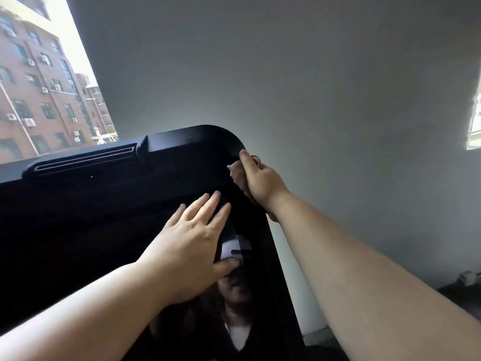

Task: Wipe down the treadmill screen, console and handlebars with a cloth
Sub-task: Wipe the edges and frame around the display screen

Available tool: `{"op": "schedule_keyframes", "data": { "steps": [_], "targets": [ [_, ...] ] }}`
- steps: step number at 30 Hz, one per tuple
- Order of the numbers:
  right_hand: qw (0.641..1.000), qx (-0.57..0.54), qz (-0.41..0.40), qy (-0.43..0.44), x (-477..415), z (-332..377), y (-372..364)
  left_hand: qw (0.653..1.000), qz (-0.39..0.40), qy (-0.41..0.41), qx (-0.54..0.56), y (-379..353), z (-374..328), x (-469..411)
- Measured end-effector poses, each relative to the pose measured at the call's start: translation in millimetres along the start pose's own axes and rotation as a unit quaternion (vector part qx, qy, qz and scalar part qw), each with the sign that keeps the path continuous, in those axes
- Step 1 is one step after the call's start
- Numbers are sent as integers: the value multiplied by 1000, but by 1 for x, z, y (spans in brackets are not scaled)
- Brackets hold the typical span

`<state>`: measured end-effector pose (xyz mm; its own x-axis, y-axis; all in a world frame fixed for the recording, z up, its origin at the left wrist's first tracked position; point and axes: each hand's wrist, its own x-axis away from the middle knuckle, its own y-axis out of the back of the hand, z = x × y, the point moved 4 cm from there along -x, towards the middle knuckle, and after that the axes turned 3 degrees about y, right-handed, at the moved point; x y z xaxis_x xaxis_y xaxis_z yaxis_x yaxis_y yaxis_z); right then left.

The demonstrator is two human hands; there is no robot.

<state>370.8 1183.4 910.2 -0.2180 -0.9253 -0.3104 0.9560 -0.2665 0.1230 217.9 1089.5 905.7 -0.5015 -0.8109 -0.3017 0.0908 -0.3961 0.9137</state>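
The black treadmill screen (91, 230) fills the lower left, glossy and dark, with a rounded top right corner. My left hand (192, 238) lies flat on the glass with fingers spread and straight. My right hand (260, 182) grips a small pinkish cloth (238, 175) and holds it against the screen's right edge just below the rounded corner. Most of the cloth is hidden behind my fingers.
A vent strip (86, 160) runs along the top of the screen housing. A window (41, 82) at upper left shows a brick building. A grey wall (312, 87) stands behind. Dark objects lie on the floor at lower right (463, 287).
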Motion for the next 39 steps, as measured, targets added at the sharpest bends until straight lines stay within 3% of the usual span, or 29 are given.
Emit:
{"op": "schedule_keyframes", "data": {
  "steps": [6, 12, 20, 22, 29, 33, 39],
  "targets": [
    [994, -106, -7, 28, -6, -8, 1, 999, 15, 25, -14, -5, -1, -5],
    [994, -86, 9, 67, 66, -41, 12, 998, 42, 47, -16, -2, -8, -3],
    [995, -65, 66, -26, 183, -125, 28, 994, 27, 69, 84, -5, -24, 7],
    [995, -60, 67, -30, 173, -120, 26, 996, 26, 37, 74, -10, -36, 14],
    [996, -36, 6, 84, 78, -47, 11, 998, 49, -10, 34, -24, -46, 43],
    [997, -66, -12, 37, 98, -66, 14, 997, 71, -9, 18, -30, -40, 64],
    [995, -80, 40, -37, 184, -143, 19, 998, 36, -11, 59, -49, -63, 80]
  ]
}}
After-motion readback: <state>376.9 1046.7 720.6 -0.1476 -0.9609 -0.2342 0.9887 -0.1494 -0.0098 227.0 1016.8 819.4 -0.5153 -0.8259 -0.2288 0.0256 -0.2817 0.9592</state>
